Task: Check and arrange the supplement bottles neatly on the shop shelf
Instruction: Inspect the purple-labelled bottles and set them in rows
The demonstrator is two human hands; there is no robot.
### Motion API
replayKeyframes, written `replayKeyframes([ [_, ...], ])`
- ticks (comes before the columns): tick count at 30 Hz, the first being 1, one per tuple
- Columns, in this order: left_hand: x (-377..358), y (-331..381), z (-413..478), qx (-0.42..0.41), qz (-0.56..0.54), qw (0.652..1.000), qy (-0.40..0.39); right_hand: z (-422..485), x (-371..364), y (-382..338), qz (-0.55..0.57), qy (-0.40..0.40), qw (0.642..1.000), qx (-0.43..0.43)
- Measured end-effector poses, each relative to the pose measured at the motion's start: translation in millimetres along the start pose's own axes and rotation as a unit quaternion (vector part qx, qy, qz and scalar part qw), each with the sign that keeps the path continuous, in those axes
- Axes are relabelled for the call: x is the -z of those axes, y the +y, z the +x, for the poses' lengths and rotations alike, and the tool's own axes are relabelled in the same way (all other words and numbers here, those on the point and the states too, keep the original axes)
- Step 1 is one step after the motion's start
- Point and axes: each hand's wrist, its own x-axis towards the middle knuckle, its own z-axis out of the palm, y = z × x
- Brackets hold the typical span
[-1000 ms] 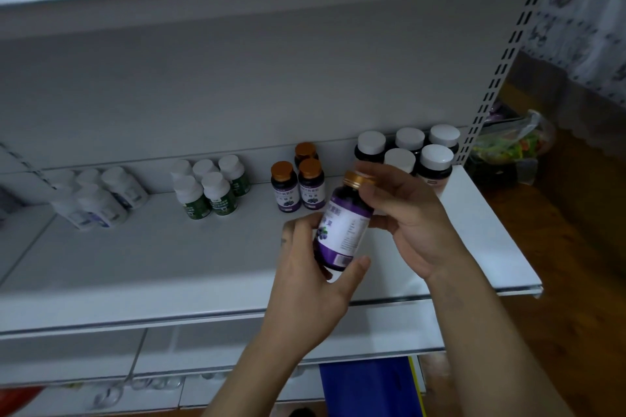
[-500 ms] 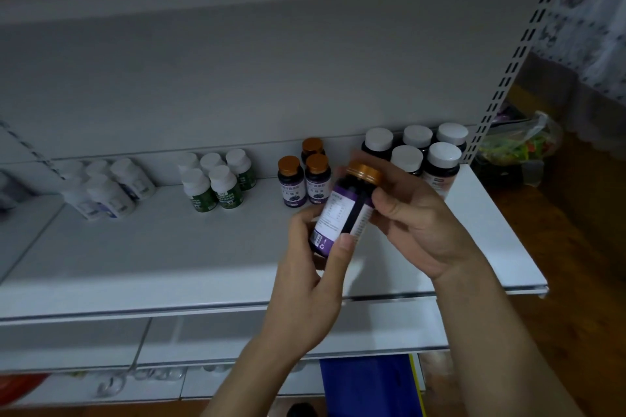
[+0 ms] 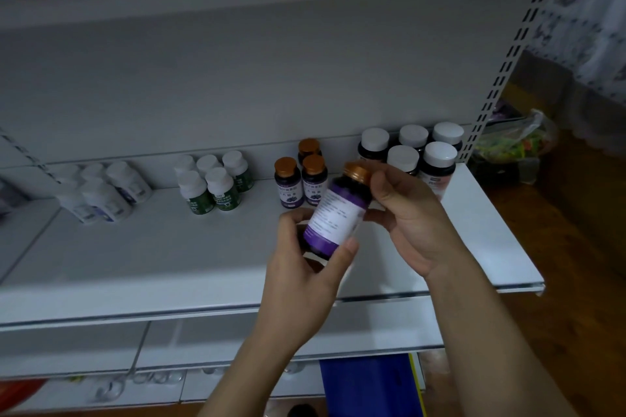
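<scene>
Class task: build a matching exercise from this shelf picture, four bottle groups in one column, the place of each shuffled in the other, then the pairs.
Column A
1. tilted purple-label bottle
2. green-label bottles
3. white-bodied bottles
4. dark bottles with wide white caps

Column B
a. far right of the shelf, by the slotted upright
b. off the shelf, gripped by left hand and right hand
c. far left of the shelf
d. just left of the standing orange-capped bottles

Pairs: 1-b, 2-d, 3-c, 4-a

Bits to my R & below
Plastic bag (image 3: 515,145) w/ colourful stuff, maybe snacks; lace cloth (image 3: 589,34) above it; blue box (image 3: 369,386) lower down.
</scene>
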Motion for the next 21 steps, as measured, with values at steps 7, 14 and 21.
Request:
replayKeyframes([
  [7, 1, 3, 0, 0.017, -0.083, 0.995, -0.043, 1, 3, -3, 0.063, -0.068, 0.996, -0.016],
  [14, 3, -1, 5, 0.027, -0.057, 0.997, -0.046, 6, -3, -2, 0.021, 0.004, 1.000, -0.008],
  [21, -1, -6, 12, 0.027, -0.021, 0.999, -0.028, 8, 3, -1, -0.026, 0.052, 0.998, -0.016],
])
